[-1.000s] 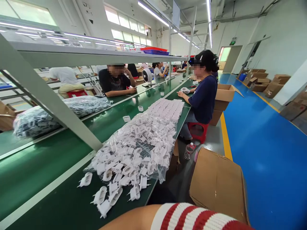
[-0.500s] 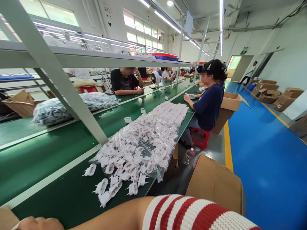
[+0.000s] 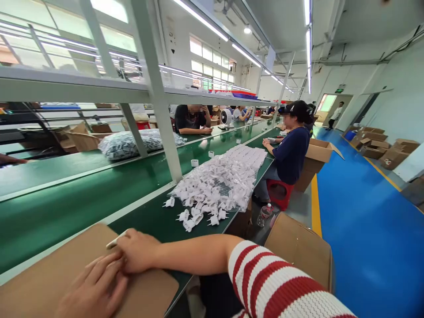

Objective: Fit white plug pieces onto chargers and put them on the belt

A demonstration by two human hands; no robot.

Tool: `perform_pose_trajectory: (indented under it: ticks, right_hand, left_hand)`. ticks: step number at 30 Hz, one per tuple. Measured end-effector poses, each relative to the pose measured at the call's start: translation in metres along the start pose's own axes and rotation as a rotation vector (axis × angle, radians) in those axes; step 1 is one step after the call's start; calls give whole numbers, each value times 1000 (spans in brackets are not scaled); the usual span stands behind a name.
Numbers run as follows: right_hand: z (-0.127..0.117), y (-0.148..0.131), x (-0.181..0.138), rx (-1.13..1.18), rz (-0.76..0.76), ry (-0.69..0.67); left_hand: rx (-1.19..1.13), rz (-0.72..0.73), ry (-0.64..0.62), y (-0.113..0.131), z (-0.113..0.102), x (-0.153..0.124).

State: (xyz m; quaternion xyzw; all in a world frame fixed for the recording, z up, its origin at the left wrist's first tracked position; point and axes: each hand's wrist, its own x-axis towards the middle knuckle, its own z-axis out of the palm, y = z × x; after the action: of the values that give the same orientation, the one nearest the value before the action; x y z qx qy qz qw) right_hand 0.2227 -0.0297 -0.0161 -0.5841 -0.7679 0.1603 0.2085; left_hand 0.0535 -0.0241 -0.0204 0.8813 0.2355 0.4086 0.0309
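Observation:
Both my hands rest on a brown cardboard sheet (image 3: 49, 269) lying on the green bench at the bottom left. My right hand (image 3: 139, 251), on an arm with a red-and-white striped sleeve, is curled and pinches a thin pale object (image 3: 115, 241) that I cannot name. My left hand (image 3: 94, 287) lies flat on the cardboard with its fingers stretched out, touching the right hand. Loose white plastic plug parts (image 3: 195, 215) lie on the bench beyond my hands, in front of a clear bag full of the same parts (image 3: 225, 179).
A person in a dark blue top (image 3: 291, 150) sits further along on a red stool (image 3: 280, 193). A cardboard box (image 3: 301, 251) and a water bottle (image 3: 264, 214) stand on the floor at my right. A slanted shelf post (image 3: 162, 115) rises from the bench. A bag of grey parts (image 3: 139, 143) lies across the belt.
The view has swung left and down. Both my hands and the cardboard sheet have come into sight, and the pile of white parts now looks farther away.

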Motion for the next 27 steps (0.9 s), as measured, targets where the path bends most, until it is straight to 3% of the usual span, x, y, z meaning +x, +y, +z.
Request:
perform_pose_trajectory:
  ticks: [3, 10, 20, 24, 27]
  right_hand:
    - [1, -7, -3, -69, -2, 63]
    - [10, -14, -4, -260, -26, 152]
    - [14, -15, -5, -272, 41, 194]
    - [16, -12, -5, -243, 79, 214]
    - [12, -14, -4, -143, 139, 248]
  left_hand:
    - [80, 166, 34, -7, 0, -8]
    - [29, 90, 49, -18, 4, -15]
    - [-106, 11, 85, -8, -4, -10]
    - [-191, -81, 109, -5, -6, -8]
    - [-203, -283, 122, -8, -7, -7]
